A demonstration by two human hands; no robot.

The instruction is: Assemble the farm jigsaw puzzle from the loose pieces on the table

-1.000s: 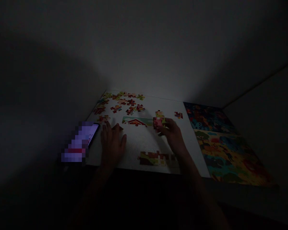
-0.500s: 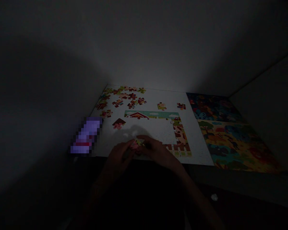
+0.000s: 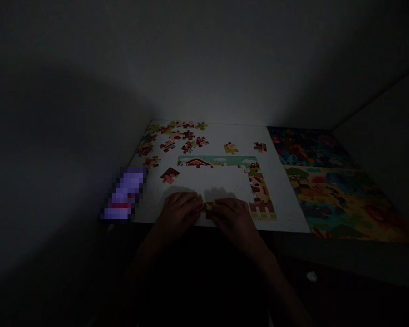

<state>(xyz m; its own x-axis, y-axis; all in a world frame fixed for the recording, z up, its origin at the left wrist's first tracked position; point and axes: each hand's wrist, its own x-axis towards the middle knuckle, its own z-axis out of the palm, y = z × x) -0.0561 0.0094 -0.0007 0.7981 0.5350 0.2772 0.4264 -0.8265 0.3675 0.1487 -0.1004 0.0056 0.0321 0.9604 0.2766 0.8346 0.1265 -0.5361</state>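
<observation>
I see a glowing phone [image 3: 126,193], probably, left of my left hand [image 3: 180,210]; right of my right hand [image 3: 234,217], two colourful pictures [image 3: 344,200] and, lower, a white scrap [image 3: 311,276].

A small puzzle piece with dark red on it [image 3: 202,205], mostly covered, is held at the fingertips of the left hand [image 3: 180,210]. Just beside it, a yellow-green piece [image 3: 209,206] pokes from the fingers of the right hand [image 3: 234,214]. Beyond both hands lies the joined puzzle border [image 3: 225,160], flat, teal-topped, its brown side reaching down beside the right hand.
</observation>
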